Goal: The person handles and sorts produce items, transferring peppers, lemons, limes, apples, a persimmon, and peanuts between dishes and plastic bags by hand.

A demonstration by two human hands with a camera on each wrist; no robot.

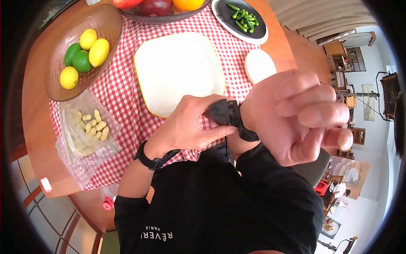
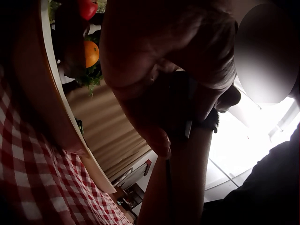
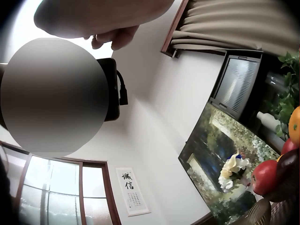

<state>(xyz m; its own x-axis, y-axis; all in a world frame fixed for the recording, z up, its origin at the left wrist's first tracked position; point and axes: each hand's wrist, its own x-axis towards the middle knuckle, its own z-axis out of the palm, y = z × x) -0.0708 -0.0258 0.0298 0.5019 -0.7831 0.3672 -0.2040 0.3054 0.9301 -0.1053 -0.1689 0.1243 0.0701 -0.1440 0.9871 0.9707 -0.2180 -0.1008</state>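
My left hand point(image 1: 186, 122) reaches across and pinches the black wrist camera point(image 1: 220, 111) strapped to my right wrist, thumb below and fingers above. In the left wrist view, that hand point(image 2: 164, 56) is dark and wraps over the device, hiding most of it. My right hand point(image 1: 304, 116) is raised close to the head camera, palm turned up, fingers loosely curled around nothing. Part of the right hand point(image 3: 105, 18) shows along the top of the right wrist view. A black strap point(image 1: 154, 160) circles my left wrist.
A white tray point(image 1: 179, 70) lies on the checkered cloth point(image 1: 122, 97). Around it are a bowl point(image 1: 55, 55) of lemons and green fruit, a bag of peanuts point(image 1: 95, 127), a fruit bowl point(image 1: 163, 17), a plate of green peppers point(image 1: 245, 21) and a small white plate point(image 1: 259, 65).
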